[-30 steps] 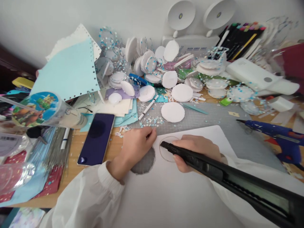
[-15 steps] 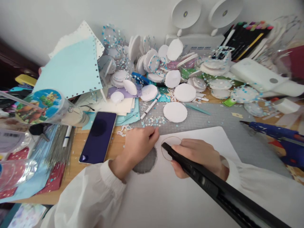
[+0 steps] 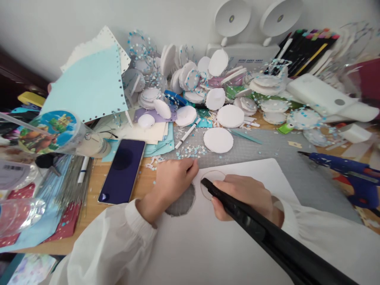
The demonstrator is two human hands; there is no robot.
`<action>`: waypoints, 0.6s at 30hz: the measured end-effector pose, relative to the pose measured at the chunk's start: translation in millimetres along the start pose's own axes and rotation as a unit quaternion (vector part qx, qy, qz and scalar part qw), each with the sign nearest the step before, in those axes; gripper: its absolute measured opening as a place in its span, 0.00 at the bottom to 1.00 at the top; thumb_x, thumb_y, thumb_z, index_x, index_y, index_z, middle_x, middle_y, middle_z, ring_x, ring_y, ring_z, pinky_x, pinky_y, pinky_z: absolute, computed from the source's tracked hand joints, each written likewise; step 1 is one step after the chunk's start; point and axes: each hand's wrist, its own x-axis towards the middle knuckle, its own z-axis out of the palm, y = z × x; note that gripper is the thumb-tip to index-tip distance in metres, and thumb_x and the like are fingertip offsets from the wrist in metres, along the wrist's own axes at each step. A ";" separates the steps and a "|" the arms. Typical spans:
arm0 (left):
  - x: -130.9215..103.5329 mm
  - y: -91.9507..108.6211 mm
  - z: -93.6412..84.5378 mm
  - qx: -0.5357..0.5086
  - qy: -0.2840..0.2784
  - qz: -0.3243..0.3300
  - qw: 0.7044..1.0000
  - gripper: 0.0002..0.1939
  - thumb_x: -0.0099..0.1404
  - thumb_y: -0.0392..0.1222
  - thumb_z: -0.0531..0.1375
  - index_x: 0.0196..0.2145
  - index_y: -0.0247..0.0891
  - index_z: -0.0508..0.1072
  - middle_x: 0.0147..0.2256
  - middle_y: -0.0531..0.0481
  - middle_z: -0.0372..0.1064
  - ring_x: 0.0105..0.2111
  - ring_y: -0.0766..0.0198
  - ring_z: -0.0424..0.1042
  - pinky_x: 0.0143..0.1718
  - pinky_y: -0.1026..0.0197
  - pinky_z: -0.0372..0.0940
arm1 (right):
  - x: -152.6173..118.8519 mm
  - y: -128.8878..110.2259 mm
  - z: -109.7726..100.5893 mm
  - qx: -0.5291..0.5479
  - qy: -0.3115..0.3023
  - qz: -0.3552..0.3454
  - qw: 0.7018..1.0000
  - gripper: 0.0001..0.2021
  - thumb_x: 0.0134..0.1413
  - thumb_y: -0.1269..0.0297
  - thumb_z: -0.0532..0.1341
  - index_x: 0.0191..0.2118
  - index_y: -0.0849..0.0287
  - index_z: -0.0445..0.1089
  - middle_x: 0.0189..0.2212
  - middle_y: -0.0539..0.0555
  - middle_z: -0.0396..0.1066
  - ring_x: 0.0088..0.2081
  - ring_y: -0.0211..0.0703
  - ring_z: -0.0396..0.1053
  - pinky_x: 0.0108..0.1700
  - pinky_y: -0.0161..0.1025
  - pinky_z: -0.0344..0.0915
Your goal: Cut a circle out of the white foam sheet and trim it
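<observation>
A large white sheet (image 3: 190,245) lies in front of me, with a round hole cut through it that shows the grey mat. A thin brown circle line (image 3: 214,171) is drawn on the sheet right of the hole. My right hand (image 3: 243,194) is closed around a long black utility knife (image 3: 252,223), its tip at the circle's left edge; no blade can be made out. My left hand (image 3: 175,178) rests curled on the sheet at the hole's upper left side, fingers folded in, with nothing seen in them.
White discs (image 3: 218,140) and beaded wire pieces crowd the back of the desk. A phone (image 3: 122,171), a cup (image 3: 50,132) and bundled wires (image 3: 75,184) lie left. Right is a blue glue gun (image 3: 350,170) on the grey cutting mat (image 3: 279,144).
My right hand and the knife have shifted very slightly left and up, with the tip still at the circle's left edge. The left hand stays put.
</observation>
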 end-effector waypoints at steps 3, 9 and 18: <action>0.5 0.2 -0.6 -0.007 0.000 -0.003 1.000 0.23 0.66 0.50 0.47 0.17 0.36 0.55 0.16 0.54 0.53 0.19 0.69 0.48 0.25 0.61 0.39 | 3.3 -3.0 -2.7 0.001 0.010 -0.009 1.000 0.10 0.51 0.62 0.56 0.22 0.57 0.59 0.15 0.46 0.57 0.17 0.32 0.53 0.21 0.37 0.47; -0.2 0.0 -3.3 -0.027 0.000 -0.010 1.000 0.23 0.66 0.50 0.48 0.17 0.36 0.52 0.15 0.55 0.50 0.18 0.70 0.47 0.25 0.61 0.39 | 10.1 -4.9 -12.0 -0.014 0.015 -0.005 1.000 0.09 0.47 0.66 0.54 0.19 0.57 0.57 0.13 0.46 0.56 0.16 0.32 0.54 0.20 0.35 0.49; 0.2 -0.8 -2.3 -0.033 0.002 -0.006 0.999 0.24 0.66 0.50 0.49 0.17 0.36 0.53 0.15 0.55 0.49 0.18 0.70 0.48 0.25 0.61 0.39 | 11.7 -4.1 -21.0 0.002 -0.032 -0.022 0.999 0.10 0.49 0.66 0.53 0.20 0.56 0.58 0.13 0.46 0.56 0.16 0.32 0.55 0.20 0.34 0.50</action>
